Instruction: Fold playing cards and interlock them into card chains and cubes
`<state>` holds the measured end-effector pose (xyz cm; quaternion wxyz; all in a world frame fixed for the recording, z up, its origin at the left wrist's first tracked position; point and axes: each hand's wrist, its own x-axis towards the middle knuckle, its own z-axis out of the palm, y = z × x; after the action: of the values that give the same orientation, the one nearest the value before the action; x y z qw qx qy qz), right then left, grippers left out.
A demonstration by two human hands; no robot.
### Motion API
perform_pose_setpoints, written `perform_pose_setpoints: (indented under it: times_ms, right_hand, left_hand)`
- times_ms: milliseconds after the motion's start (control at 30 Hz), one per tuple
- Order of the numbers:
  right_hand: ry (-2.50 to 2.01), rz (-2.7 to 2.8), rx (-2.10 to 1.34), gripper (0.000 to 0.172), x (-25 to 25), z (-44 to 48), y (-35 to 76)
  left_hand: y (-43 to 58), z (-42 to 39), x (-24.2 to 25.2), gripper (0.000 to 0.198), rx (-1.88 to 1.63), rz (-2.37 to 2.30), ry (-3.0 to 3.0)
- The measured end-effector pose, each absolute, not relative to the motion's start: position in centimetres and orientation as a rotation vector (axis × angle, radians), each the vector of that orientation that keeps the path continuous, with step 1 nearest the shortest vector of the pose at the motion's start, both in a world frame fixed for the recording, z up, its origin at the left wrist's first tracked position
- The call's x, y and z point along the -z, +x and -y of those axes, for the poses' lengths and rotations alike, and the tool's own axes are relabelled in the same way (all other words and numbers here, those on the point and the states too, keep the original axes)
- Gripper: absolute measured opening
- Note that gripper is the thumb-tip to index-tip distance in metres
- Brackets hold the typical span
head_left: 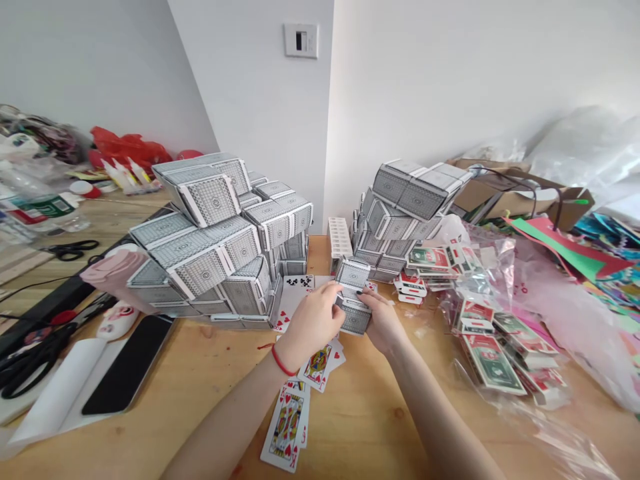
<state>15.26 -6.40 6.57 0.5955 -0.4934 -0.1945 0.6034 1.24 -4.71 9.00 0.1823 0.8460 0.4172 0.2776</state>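
Grey-backed playing cards [354, 315] are held between my two hands over the table, with a bend or step across the middle. My left hand [317, 319] pinches them at the left edge; a red cord circles that wrist. On the other side my right hand [383, 317] grips their right edge, thumb on the patterned back. Face-up cards, a king of hearts [285, 430] among them, lie below my left forearm. More face-up cards [295, 293] lie just beyond my left hand. Whether the held piece is several cards or one folded card, I cannot tell.
Stacked blocks of folded cards [210, 260] rise at left, and another stack [405, 200] at right. A phone [129, 363] and scissors [30, 367] lie left. Card boxes [493, 363] and plastic wrap lie right. A white box [340, 239] stands between the stacks.
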Motion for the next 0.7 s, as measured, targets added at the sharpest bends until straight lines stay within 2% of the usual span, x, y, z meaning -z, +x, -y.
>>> perform_pose_setpoints:
  times_ms: [300,500,700]
  right_hand:
    - [-1.148,0.41,-1.408,0.014,-5.8,6.3,15.8]
    - [-1.125,0.341,-1.479,0.014,-7.0,6.7,15.4]
    - [-1.143,0.376,-1.478,0.013,-7.6,6.9,15.2]
  left_hand:
    - [1.5,4.8,-8.2,0.022,-0.885,-1.316,2.469]
    - [1.2,5.0,-7.8,0.024,-0.966,-1.122,2.625]
    - [1.2,5.2,-7.9,0.025,-0.955,-1.129,2.697]
